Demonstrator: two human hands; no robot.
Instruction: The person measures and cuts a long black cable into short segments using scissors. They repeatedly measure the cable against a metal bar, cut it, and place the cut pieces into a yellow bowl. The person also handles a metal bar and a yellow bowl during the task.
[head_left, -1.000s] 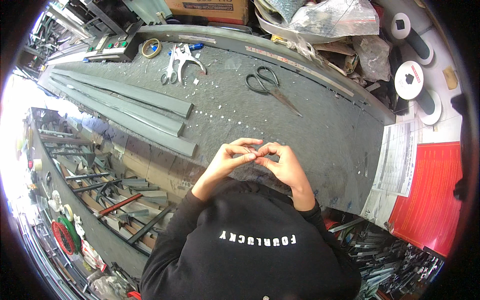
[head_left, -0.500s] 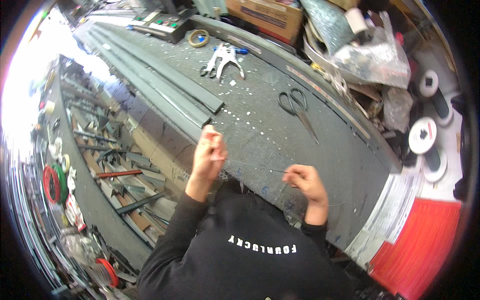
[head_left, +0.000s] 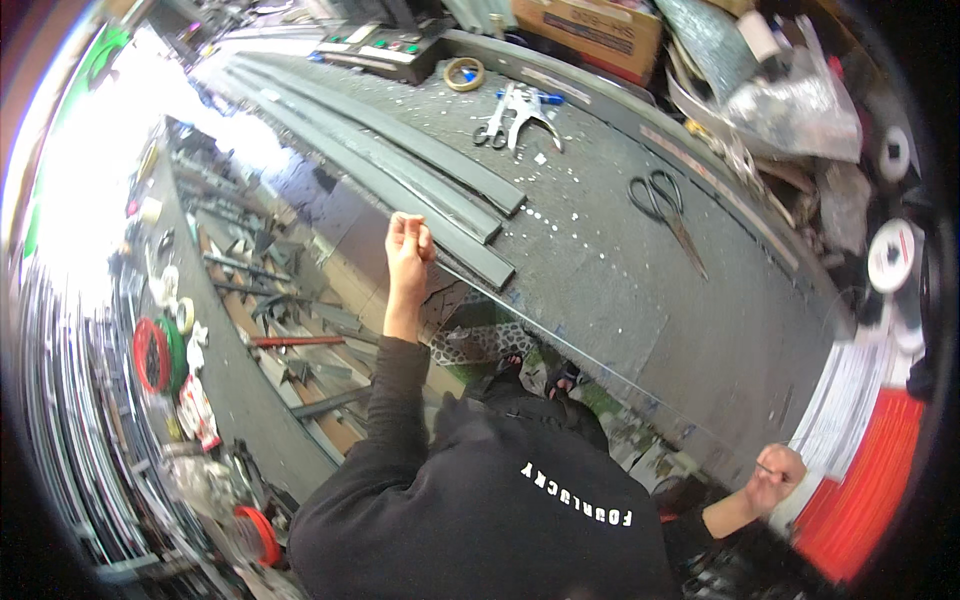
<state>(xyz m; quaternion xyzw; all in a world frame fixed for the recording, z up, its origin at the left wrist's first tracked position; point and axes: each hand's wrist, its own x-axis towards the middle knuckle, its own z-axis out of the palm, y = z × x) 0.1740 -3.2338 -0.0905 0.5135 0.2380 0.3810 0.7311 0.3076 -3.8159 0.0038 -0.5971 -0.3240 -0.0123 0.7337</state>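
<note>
My left hand [head_left: 408, 240] is raised at the near ends of several grey profile bars [head_left: 480, 258], its fingers pinched together. From it a thin pale strand [head_left: 560, 335] appears to run along the table's near edge toward my right side; against that edge it is hard to trace. Low at the right, beside printed sheets [head_left: 850, 400], my right hand [head_left: 777, 480] is closed, with a short dark thin end showing at its fingers. The two hands are wide apart.
Black scissors [head_left: 668, 205] lie on the grey table [head_left: 600, 290]. Farther off are white-handled pliers [head_left: 525, 115] and a tape roll [head_left: 464, 74]. A white spool [head_left: 893, 255] stands at the right, near red sheets [head_left: 870, 490]. A trough of offcuts [head_left: 300, 340] lies left.
My right hand has moved far to the right and down, away from my left hand, which stays raised. The view has shifted, and more of the floor shows below the table edge.
</note>
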